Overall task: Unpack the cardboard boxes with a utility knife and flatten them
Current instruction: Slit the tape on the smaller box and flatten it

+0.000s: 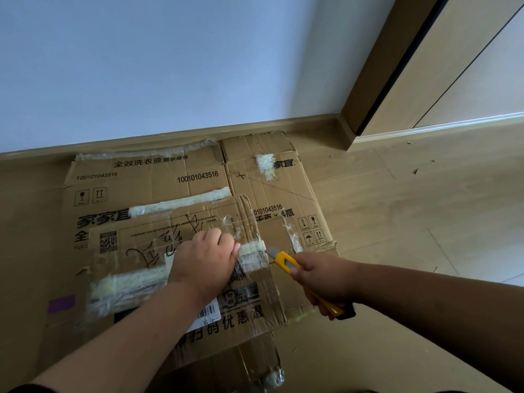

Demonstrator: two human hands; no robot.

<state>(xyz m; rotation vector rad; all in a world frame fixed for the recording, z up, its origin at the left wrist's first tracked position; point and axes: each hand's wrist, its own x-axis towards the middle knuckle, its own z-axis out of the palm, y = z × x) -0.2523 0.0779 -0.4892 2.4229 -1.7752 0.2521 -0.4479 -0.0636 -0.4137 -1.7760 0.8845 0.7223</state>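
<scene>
Our left hand (pixel 202 259) presses down on the top box (pixel 181 279), fingers curled at its tape (pixel 252 251). Our right hand (pixel 323 282) is wrapped tight around the yellow knife (pixel 286 262), blade touching the tape. Both flattened boxes (pixel 158 180) lie stacked on the floor (pixel 411 208) by the wall (pixel 170 66).

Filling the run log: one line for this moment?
left hand presses top box | right hand grips utility knife | blade at tape

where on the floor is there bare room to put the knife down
Bare floor lies right of the flattened boxes, up to the door frame. A narrower strip runs left of them, by the purple tape. The middle is crowded: left hand, right hand with knife.
</scene>
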